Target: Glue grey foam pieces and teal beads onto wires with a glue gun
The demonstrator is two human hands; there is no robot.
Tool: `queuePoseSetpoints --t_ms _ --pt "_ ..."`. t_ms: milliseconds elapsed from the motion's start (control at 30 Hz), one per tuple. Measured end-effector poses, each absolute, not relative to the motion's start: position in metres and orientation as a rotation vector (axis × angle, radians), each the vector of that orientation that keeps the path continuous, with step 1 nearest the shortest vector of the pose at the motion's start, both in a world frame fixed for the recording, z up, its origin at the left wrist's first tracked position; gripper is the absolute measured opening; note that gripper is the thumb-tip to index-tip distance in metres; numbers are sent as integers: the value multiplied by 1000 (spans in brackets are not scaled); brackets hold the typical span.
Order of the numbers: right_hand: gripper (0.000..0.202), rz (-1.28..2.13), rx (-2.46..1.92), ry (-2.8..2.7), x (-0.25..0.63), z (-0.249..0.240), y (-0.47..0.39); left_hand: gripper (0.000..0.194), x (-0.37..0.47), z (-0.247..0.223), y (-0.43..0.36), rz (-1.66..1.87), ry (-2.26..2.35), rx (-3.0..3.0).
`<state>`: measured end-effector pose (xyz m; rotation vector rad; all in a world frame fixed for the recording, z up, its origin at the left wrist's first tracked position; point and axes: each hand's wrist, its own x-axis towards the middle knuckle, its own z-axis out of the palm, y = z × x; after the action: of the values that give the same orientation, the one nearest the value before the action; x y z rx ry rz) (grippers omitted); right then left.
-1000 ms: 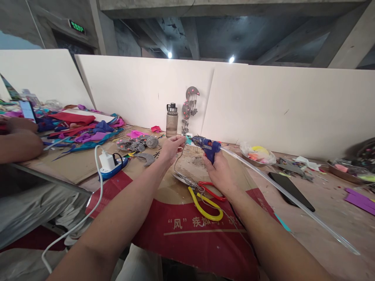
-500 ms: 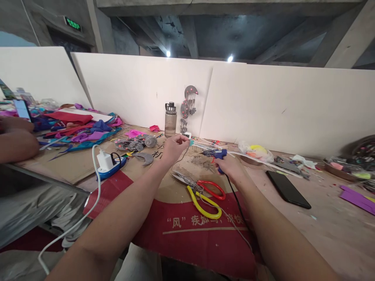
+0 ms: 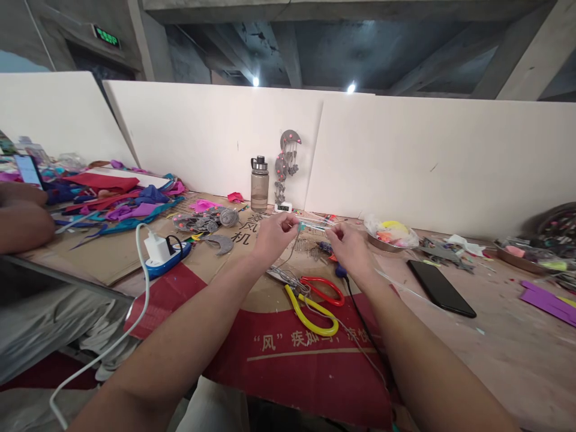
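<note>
My left hand (image 3: 274, 240) is closed in a pinch on a small teal piece (image 3: 302, 227), with a grey cord (image 3: 294, 247) trailing down from it. Facing it a short way off, my right hand (image 3: 348, 243) also has its fingertips pressed together; what they hold is too small to make out. Below the right hand lies a blue glue gun (image 3: 341, 271), partly covered by it, its black cable running toward me. Scissors (image 3: 315, 321) with one yellow and one red handle rest on the cardboard (image 3: 310, 372), grey cord lying across them.
A water bottle (image 3: 260, 186) and a grey moon-shaped hanging ornament (image 3: 290, 141) stand by the white partition. Grey felt pieces (image 3: 207, 220) and a blue power strip (image 3: 166, 261) lie left. To the right are a phone (image 3: 441, 288) and a bowl (image 3: 389, 243). Another person's arm (image 3: 24, 213) is at far left.
My right hand has let go of the glue gun, which now lies on the cardboard, and has come into a pinch near the teal piece. The left hand keeps its pinch.
</note>
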<state>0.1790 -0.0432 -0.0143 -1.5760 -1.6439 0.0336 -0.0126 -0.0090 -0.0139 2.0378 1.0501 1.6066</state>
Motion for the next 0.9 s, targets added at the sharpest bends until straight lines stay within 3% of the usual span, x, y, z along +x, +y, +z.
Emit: queuePoseSetpoints --t_ms 133,300,433,567,700,900 --pt "30 927 -1034 -1290 135 -17 -54 11 -14 -13 -10 1618 1088 2122" --pt "49 1238 -848 -1026 110 -13 -67 13 -15 -11 -14 1615 1058 2242" --pt "36 1121 -925 -1051 114 -13 -63 13 -12 -10 -17 1579 1088 2147" --pt "19 774 -1080 -1212 123 -16 -56 14 -9 -10 -19 1511 1066 2037" --pt "17 406 -1215 -1376 130 -12 -56 15 -7 -10 -21 1435 1090 2017" --pt "17 198 -1299 -1455 135 -8 -57 14 -6 -9 -23 1344 1101 2110"
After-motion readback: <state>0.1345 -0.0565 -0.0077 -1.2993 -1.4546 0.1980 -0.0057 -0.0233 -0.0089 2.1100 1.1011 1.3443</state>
